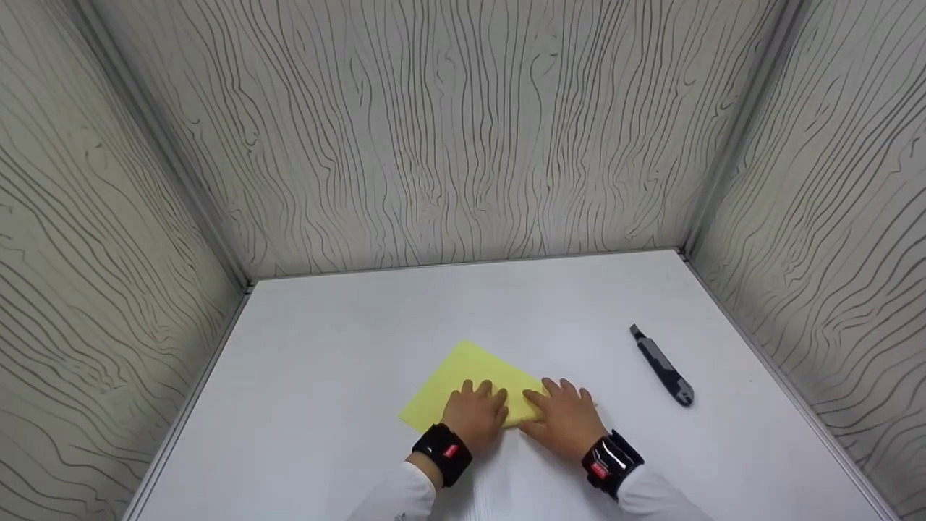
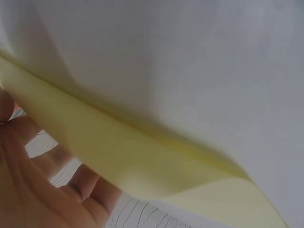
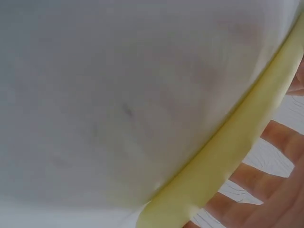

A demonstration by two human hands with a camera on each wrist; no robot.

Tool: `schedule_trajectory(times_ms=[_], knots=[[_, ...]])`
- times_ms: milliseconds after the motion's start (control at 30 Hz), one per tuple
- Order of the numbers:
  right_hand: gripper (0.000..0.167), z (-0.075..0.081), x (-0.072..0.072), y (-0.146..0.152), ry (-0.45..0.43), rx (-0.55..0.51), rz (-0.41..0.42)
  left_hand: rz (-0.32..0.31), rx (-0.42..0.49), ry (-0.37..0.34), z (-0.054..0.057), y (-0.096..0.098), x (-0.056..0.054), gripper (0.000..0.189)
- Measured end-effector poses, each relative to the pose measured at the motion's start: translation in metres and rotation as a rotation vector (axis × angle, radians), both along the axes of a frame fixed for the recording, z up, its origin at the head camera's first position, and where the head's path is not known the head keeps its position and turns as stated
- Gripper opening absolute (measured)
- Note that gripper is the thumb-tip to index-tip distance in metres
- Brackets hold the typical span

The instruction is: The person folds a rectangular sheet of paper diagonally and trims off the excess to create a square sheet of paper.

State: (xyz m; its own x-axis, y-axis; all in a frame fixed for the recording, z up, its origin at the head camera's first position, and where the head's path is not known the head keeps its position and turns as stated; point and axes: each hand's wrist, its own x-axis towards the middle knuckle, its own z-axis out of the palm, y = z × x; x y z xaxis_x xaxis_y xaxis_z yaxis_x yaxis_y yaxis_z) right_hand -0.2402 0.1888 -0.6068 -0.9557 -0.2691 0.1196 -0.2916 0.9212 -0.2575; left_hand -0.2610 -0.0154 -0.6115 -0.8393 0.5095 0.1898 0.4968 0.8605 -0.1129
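Observation:
A yellow sheet of paper (image 1: 463, 369) lies on the white table, one corner pointing away from me. Its near edge curves up off the surface, as both wrist views show. My left hand (image 1: 474, 417) rests on the near left part of the sheet, fingers spread and nearly straight. On the near right part my right hand (image 1: 568, 421) presses with extended fingers, its thumb by the near edge. In the left wrist view the raised paper (image 2: 118, 147) hides the fingertips. The right wrist view shows fingers against a narrow raised band of paper (image 3: 209, 156).
A grey and black utility knife (image 1: 662, 365) lies to the right of the paper, its tip pointing away. Wood-grain panels (image 1: 463, 145) stand at the back and both sides of the white table (image 1: 325, 325).

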Motion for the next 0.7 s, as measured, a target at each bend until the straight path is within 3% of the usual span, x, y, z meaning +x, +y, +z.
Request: schedule_trajectory(times_ms=[200,467,700], knots=[[0.065,-0.002,0.011,0.002,-0.025,0.056,0.053,0.025,0.001,0.003,0.001,0.002,-0.001,0.036],[0.068,0.001,0.020,0.001,-0.079,0.033,0.099,0.053,-0.033,-0.011,0.002,0.004,-0.002,0.039],[0.068,0.002,0.022,0.002,-0.128,0.022,0.104,0.061,-0.021,-0.005,-0.003,0.006,-0.004,0.039]])
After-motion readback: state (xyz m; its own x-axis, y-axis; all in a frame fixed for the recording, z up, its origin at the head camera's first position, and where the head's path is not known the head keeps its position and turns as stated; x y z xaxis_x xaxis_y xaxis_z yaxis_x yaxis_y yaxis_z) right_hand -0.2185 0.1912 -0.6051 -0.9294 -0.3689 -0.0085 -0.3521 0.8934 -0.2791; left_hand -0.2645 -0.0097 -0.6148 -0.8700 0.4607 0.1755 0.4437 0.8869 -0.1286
